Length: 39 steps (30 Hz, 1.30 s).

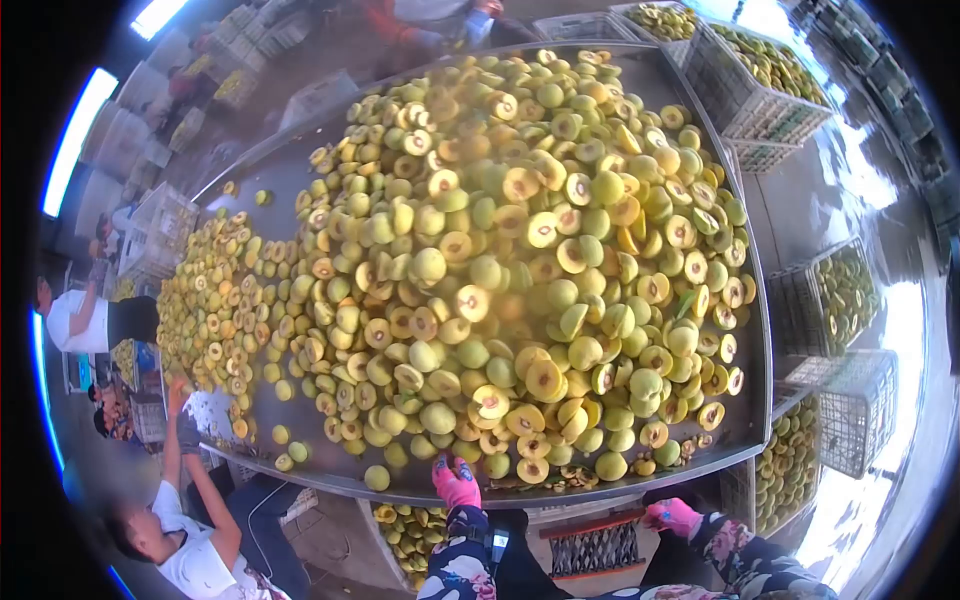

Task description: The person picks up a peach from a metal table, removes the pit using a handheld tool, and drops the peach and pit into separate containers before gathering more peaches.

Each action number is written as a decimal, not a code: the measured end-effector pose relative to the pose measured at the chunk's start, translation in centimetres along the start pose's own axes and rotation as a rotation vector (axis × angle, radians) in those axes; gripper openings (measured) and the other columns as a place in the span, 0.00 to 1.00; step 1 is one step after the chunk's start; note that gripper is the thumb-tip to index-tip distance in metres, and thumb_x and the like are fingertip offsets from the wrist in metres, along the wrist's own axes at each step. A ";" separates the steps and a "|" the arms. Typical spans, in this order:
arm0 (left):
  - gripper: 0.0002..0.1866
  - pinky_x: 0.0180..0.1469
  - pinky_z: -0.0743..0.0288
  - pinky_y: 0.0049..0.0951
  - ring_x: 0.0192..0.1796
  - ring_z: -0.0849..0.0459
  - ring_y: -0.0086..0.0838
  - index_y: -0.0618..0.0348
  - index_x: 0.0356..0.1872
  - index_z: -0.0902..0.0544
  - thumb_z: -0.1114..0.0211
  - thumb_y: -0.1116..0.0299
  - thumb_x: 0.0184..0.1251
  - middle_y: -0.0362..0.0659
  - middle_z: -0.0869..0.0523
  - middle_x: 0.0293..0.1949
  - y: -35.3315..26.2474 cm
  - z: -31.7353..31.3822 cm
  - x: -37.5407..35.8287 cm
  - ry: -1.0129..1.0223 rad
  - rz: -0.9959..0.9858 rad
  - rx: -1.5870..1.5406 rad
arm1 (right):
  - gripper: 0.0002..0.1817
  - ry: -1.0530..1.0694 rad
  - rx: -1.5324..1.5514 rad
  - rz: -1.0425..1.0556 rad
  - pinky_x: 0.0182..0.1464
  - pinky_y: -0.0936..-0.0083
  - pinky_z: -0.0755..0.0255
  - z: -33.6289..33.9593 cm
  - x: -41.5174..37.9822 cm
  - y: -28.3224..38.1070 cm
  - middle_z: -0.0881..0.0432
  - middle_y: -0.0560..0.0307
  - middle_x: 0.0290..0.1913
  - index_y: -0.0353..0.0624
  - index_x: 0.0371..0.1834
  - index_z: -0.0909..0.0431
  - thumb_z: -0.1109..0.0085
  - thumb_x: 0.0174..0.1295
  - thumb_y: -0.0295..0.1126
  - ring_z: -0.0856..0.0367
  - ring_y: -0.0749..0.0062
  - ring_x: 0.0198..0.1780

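A large heap of halved and whole yellow-green fruit (480, 270) lies on a metal table (330, 485). My left hand (457, 483), in a pink glove, is at the table's near edge beside the fruit; its fingers are bent together, and what they hold, if anything, is too small to name. Lower right, just off the near edge, my right hand (672, 516) has a pink glove too, its fingers curled in. Anything inside it is hidden. Pits and scraps (570, 478) lie along the near edge between the hands.
Crates of fruit (840, 300) stand along the right side and at the back right (760, 90). An empty white crate (858, 410) is at the right. Co-workers (190, 540) are at the left; another person (430, 25) is across the table. More fruit (410, 530) sits below the edge.
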<state>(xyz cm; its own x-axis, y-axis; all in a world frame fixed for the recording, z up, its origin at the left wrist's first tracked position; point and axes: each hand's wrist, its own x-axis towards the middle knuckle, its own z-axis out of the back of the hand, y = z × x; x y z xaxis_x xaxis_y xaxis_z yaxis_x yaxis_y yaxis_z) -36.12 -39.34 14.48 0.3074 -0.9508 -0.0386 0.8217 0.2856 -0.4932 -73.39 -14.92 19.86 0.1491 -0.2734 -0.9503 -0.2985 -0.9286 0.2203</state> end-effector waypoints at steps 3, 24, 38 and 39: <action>0.20 0.56 0.29 0.44 0.54 0.24 0.53 0.65 0.53 0.25 0.39 0.65 0.63 0.59 0.24 0.52 -0.6 -0.6 -0.5 -0.039 -0.032 0.046 | 0.17 0.087 -0.144 0.017 0.40 0.76 0.22 -1.7 3.0 -0.9 0.17 0.53 0.39 0.37 0.47 0.23 0.49 0.68 0.41 0.18 0.70 0.39; 0.18 0.58 0.33 0.42 0.54 0.25 0.52 0.71 0.53 0.25 0.43 0.68 0.67 0.61 0.24 0.52 3.0 -0.4 0.2 0.093 -0.181 0.076 | 0.20 0.264 -0.244 0.326 0.52 0.69 0.28 2.7 17.1 -4.4 0.20 0.48 0.47 0.37 0.52 0.24 0.46 0.65 0.42 0.22 0.63 0.49; 0.26 0.58 0.31 0.39 0.55 0.23 0.46 0.67 0.57 0.27 0.33 0.65 0.59 0.56 0.21 0.52 2.8 -1.0 0.1 0.035 -0.351 -0.104 | 0.21 0.505 -0.735 0.546 0.52 0.69 0.28 -3.4 17.7 -4.8 0.20 0.48 0.49 0.38 0.52 0.23 0.45 0.65 0.43 0.22 0.64 0.49; 0.26 0.58 0.31 0.39 0.55 0.23 0.46 0.67 0.57 0.27 0.33 0.65 0.59 0.56 0.21 0.52 2.5 -1.1 0.5 0.046 -0.337 -0.133 | 0.21 0.589 -0.827 0.600 0.52 0.69 0.28 -4.3 16.3 -3.8 0.21 0.48 0.49 0.38 0.52 0.23 0.45 0.65 0.43 0.22 0.64 0.49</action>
<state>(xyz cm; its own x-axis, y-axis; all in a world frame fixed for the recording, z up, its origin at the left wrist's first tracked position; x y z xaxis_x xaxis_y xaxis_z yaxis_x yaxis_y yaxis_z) -34.50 -39.23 12.27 0.0057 -0.9941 0.1082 0.8028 -0.0599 -0.5932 -65.76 -16.90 4.51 0.6697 -0.5941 -0.4455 0.2003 -0.4332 0.8788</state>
